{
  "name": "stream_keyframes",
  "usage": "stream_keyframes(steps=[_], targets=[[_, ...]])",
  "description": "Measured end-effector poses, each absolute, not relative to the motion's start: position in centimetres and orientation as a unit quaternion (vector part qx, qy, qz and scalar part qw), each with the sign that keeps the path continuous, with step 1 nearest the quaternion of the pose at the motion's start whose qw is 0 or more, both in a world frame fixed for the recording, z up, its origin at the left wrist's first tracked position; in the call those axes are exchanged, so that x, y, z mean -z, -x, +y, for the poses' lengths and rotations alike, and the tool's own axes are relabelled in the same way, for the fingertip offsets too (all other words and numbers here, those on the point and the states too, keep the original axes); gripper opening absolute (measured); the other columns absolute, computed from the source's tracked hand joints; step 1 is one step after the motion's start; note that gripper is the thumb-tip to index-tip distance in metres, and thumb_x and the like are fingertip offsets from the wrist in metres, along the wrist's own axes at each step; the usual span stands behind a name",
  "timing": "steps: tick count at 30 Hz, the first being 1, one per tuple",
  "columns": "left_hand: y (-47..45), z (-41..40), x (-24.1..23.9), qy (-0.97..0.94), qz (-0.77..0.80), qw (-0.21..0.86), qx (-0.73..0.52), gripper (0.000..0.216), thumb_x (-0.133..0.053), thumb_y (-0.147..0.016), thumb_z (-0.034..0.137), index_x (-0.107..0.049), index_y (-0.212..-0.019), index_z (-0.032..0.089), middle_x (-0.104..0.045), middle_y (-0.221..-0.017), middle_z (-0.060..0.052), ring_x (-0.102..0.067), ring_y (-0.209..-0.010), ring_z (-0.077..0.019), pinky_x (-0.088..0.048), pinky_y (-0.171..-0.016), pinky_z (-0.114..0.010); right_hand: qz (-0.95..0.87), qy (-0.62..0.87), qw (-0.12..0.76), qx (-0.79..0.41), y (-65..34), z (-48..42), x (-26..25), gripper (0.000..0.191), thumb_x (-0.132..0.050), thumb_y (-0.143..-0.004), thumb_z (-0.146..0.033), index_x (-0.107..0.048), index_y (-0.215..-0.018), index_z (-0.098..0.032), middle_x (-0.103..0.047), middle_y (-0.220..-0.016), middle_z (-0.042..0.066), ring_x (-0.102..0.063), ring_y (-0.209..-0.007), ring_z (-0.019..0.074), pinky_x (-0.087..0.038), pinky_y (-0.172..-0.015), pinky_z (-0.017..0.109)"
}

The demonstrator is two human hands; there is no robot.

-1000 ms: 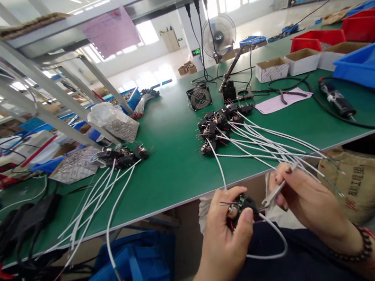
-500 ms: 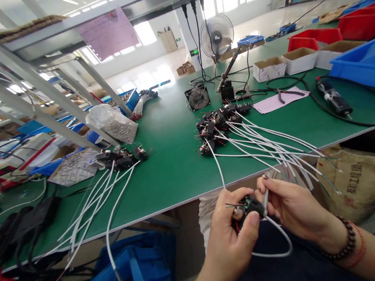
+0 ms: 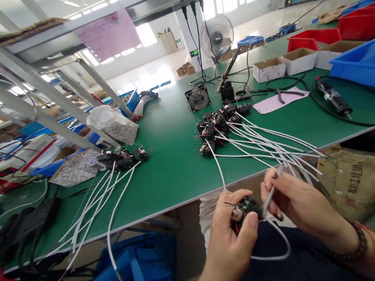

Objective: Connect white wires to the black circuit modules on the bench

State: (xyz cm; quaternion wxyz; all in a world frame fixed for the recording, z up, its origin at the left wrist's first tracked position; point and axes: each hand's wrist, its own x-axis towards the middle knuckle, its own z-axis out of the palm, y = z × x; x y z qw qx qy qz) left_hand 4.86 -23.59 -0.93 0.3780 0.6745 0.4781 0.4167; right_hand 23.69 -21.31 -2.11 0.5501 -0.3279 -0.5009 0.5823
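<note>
My left hand [image 3: 230, 234] is closed around a small black housing [image 3: 252, 206] with a bit of circuit board and thin red and dark wires showing on its left side. A white cable [image 3: 284, 244] loops below the housing. Pinched in my right hand [image 3: 298, 203] is a thin pale grey strip [image 3: 269, 195], slanting down to the housing's right end, where the cable comes out. Whether the strip is a tie or a tool I cannot tell. Beyond my hands, on the green bench [image 3: 173, 162], lies a pile of similar black housings [image 3: 212, 126] with white cables.
More wired housings [image 3: 124, 160] lie at left, above a blue crate [image 3: 152, 276]. A black electric screwdriver [image 3: 333, 97], pliers [image 3: 287, 94] on pink paper, a small fan [image 3: 198, 98] and a soldering iron [image 3: 229, 68] stand or lie at right. A blue bin [image 3: 372, 64] is beyond.
My right hand has moved right and slightly up, away from my left hand, and the grey strip slants more. The left hand and housing have barely moved.
</note>
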Motion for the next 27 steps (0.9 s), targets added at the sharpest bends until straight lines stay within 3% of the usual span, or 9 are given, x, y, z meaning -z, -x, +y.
stream_keyframes(steps=[3,7,10,13,15,18,20,23,27], targets=[[-4.7,-23.6,1.0,-0.672,0.469,0.386,-0.425,0.033,-0.061,-0.102,0.042,-0.072,-0.127,0.024,-0.071,-0.114,-0.007,-0.067,-0.106,-0.0251,-0.052,-0.094,-0.036,-0.391,0.326,0.521,-0.685,-23.7,-20.4,2.5,0.046,-0.07,-0.102,-0.062,-0.06,-0.084,-0.021,-0.06,-0.062,-0.001,-0.05,-0.047,0.0143,-0.044,-0.043,0.022],[-4.8,-23.6,1.0,-0.653,0.509,0.374,-0.418,0.03,-0.06,-0.103,0.04,-0.072,-0.126,0.025,-0.071,-0.117,-0.008,-0.067,-0.109,-0.0255,-0.051,-0.098,-0.038,-0.531,0.318,0.627,-0.473,-24.2,-21.3,1.6,0.032,-0.056,-0.115,-0.047,-0.061,-0.093,-0.024,-0.065,-0.076,0.0,-0.06,-0.063,0.0163,-0.052,-0.058,0.024],[-4.9,-23.5,1.0,-0.653,0.525,0.365,-0.406,0.03,-0.061,-0.102,0.04,-0.072,-0.124,0.024,-0.071,-0.118,-0.009,-0.067,-0.111,-0.0267,-0.051,-0.1,-0.041,-0.696,0.283,0.591,-0.295,-24.4,-22.6,0.7,0.023,-0.049,-0.118,-0.035,-0.063,-0.103,-0.024,-0.067,-0.084,0.002,-0.064,-0.07,0.0182,-0.053,-0.064,0.028],[-4.9,-23.6,0.9,-0.65,0.539,0.356,-0.4,0.03,-0.061,-0.101,0.041,-0.073,-0.123,0.023,-0.071,-0.117,-0.01,-0.067,-0.111,-0.0276,-0.05,-0.1,-0.042,-0.773,0.253,0.544,-0.207,-24.2,-23.1,0.5,0.02,-0.051,-0.117,-0.031,-0.064,-0.105,-0.022,-0.069,-0.087,0.006,-0.065,-0.072,0.0208,-0.052,-0.065,0.032],[-4.8,-23.6,1.0,-0.648,0.532,0.363,-0.406,0.031,-0.061,-0.102,0.042,-0.072,-0.123,0.023,-0.071,-0.117,-0.01,-0.067,-0.11,-0.0271,-0.051,-0.098,-0.04,-0.732,0.272,0.56,-0.277,-23.9,-22.7,0.9,0.023,-0.054,-0.116,-0.034,-0.065,-0.1,-0.022,-0.069,-0.085,0.005,-0.065,-0.07,0.0206,-0.053,-0.065,0.031],[-4.7,-23.8,1.1,-0.658,0.48,0.393,-0.428,0.034,-0.061,-0.101,0.045,-0.072,-0.126,0.023,-0.071,-0.115,-0.008,-0.067,-0.107,-0.0258,-0.052,-0.093,-0.036,-0.506,0.312,0.548,-0.588,-23.6,-21.4,1.8,0.037,-0.063,-0.11,-0.052,-0.062,-0.089,-0.021,-0.065,-0.071,0.002,-0.059,-0.054,0.0169,-0.048,-0.051,0.025],[-4.7,-23.8,1.1,-0.664,0.452,0.403,-0.439,0.036,-0.062,-0.101,0.046,-0.072,-0.127,0.023,-0.071,-0.112,-0.007,-0.067,-0.105,-0.025,-0.052,-0.09,-0.034,-0.386,0.311,0.498,-0.712,-23.5,-20.7,2.4,0.044,-0.07,-0.103,-0.06,-0.06,-0.086,-0.021,-0.06,-0.063,0.0,-0.05,-0.046,0.0138,-0.043,-0.044,0.022],[-4.7,-23.8,1.1,-0.657,0.465,0.394,-0.444,0.032,-0.061,-0.102,0.042,-0.071,-0.126,0.023,-0.071,-0.113,-0.007,-0.067,-0.106,-0.0244,-0.051,-0.091,-0.034,-0.395,0.314,0.541,-0.673,-23.8,-20.7,2.5,0.043,-0.068,-0.106,-0.06,-0.06,-0.088,-0.022,-0.062,-0.067,-0.001,-0.053,-0.052,0.0132,-0.046,-0.049,0.02],[-4.8,-23.8,1.1,-0.647,0.503,0.376,-0.433,0.029,-0.061,-0.102,0.039,-0.072,-0.125,0.024,-0.07,-0.115,-0.007,-0.067,-0.108,-0.0246,-0.05,-0.097,-0.036,-0.598,0.289,0.624,-0.412,-24.3,-22.2,1.4,0.027,-0.051,-0.118,-0.041,-0.063,-0.101,-0.024,-0.065,-0.084,0.0,-0.063,-0.07,0.0153,-0.053,-0.065,0.024]])
